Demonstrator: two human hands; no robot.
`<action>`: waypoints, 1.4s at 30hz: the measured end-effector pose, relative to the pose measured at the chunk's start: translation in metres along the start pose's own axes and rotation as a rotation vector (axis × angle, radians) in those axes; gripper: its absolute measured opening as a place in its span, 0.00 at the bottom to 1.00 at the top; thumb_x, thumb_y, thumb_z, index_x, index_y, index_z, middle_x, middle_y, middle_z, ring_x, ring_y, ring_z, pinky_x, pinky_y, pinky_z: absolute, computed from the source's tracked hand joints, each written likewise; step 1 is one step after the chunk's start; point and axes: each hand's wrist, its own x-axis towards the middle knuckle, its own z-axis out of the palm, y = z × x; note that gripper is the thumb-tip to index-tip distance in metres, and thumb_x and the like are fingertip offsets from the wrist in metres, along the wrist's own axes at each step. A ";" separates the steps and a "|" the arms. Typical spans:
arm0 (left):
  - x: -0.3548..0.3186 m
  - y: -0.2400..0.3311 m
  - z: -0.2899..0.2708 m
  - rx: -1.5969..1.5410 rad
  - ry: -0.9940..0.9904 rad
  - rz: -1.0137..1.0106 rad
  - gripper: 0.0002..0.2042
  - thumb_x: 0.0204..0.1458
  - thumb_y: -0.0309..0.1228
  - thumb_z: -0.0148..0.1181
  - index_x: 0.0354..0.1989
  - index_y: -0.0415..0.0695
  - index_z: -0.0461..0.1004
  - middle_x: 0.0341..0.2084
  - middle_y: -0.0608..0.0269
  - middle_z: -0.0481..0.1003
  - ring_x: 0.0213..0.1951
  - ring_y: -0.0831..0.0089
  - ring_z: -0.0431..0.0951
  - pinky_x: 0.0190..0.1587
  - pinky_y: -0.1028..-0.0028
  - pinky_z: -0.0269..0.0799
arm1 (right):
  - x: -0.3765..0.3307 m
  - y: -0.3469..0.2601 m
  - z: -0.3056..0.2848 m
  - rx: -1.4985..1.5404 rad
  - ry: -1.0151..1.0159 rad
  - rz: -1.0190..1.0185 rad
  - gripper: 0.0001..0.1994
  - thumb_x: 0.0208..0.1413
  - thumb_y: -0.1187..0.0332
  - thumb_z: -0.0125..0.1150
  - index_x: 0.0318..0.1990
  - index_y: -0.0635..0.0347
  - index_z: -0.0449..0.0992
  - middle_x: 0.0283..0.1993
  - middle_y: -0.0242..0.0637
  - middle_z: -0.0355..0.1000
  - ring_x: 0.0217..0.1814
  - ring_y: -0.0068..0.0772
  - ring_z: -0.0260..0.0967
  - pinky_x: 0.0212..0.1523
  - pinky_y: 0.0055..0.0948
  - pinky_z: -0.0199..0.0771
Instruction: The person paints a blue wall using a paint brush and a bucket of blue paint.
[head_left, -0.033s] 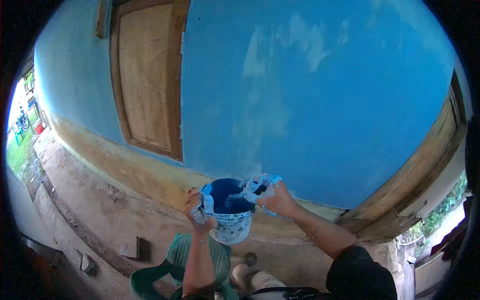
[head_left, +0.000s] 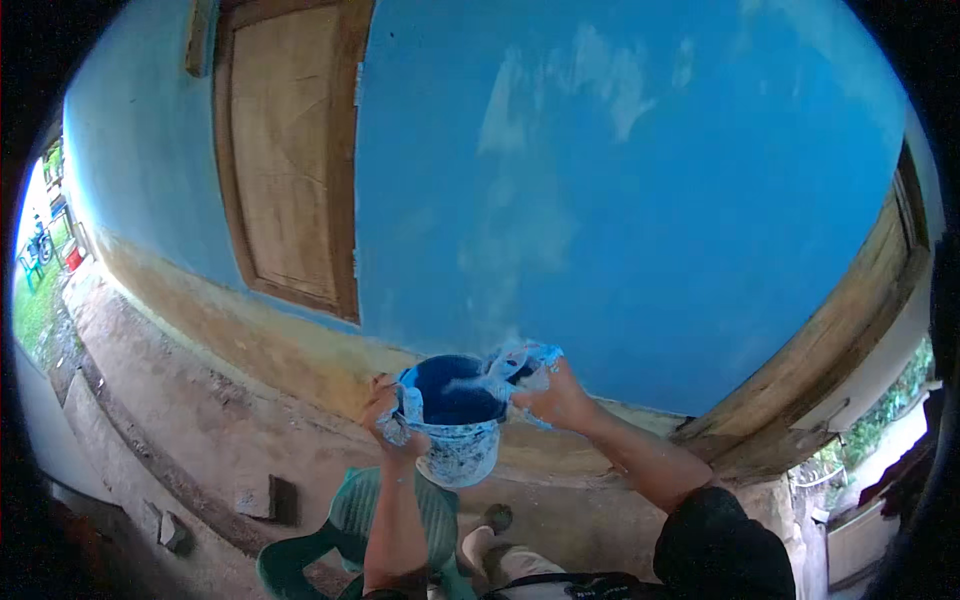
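Note:
A small pale bucket [head_left: 460, 458], streaked and spotted with blue paint, is held up in front of me near the wall's lower edge. Its inside looks dark blue. My left hand [head_left: 385, 415] is closed on the left side of the rim, beside a whitish, paint-coated flap or lump. At the right of the rim, my right hand [head_left: 550, 395] is closed round a light-blue, paint-smeared thing [head_left: 515, 368] that reaches over the bucket's opening. Its kind is hard to make out under the paint.
Ahead stands a blue wall [head_left: 650, 220] with paler patches. A wooden-framed panel [head_left: 285, 160] is set in it on the left, and timber framing [head_left: 820, 330] lies right. Below are a green plastic chair [head_left: 350, 520] and a grey block [head_left: 257, 496] on the earthen ground [head_left: 180, 350].
The view has shifted very slightly, so wall and bucket sit a little further left. Both hands keep their holds.

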 end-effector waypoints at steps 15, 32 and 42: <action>0.014 0.020 -0.002 0.091 -0.097 0.179 0.23 0.51 0.43 0.53 0.11 0.42 0.58 0.10 0.63 0.59 0.16 0.67 0.55 0.27 0.68 0.51 | 0.055 0.008 -0.068 -1.290 0.525 -0.974 0.22 0.40 0.72 0.64 0.48 0.53 0.73 0.51 0.40 0.68 0.49 0.44 0.69 0.34 0.37 0.77; -0.030 -0.021 -0.022 0.310 -0.127 0.124 0.08 0.53 0.32 0.54 0.38 0.44 0.68 0.23 0.61 0.72 0.27 0.63 0.71 0.43 0.60 0.63 | 0.077 0.038 -0.106 -1.008 0.329 -0.606 0.20 0.55 0.68 0.48 0.56 0.58 0.64 0.63 0.46 0.58 0.55 0.42 0.66 0.46 0.36 0.72; -0.016 -0.009 -0.015 0.228 -0.192 0.062 0.06 0.46 0.23 0.56 0.22 0.41 0.65 0.15 0.60 0.67 0.22 0.66 0.67 0.33 0.68 0.63 | 0.020 0.161 -0.023 -1.360 -0.221 -0.382 0.22 0.49 0.66 0.53 0.54 0.57 0.66 0.51 0.54 0.67 0.40 0.48 0.73 0.31 0.45 0.77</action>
